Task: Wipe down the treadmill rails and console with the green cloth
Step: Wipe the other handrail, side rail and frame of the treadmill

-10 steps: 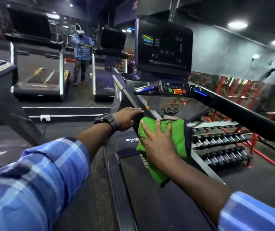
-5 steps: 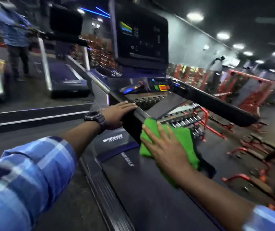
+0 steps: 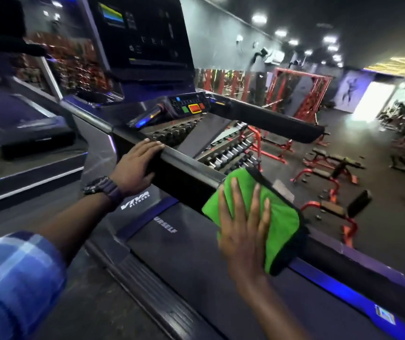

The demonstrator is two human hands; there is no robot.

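Green cloth (image 3: 279, 217) under right hand (image 3: 243, 231)

A gym — treadmills (image 3: 25, 123), a dumbbell rack (image 3: 230, 153); red weight benches (image 3: 331, 168).

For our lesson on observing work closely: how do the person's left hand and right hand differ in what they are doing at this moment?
The left hand rests bare on the rail; the right hand presses the green cloth against it. The left hand lies nearer the console, the right nearer the rail's end. The left wrist wears a watch; the right shows none. Both have straight fingers.
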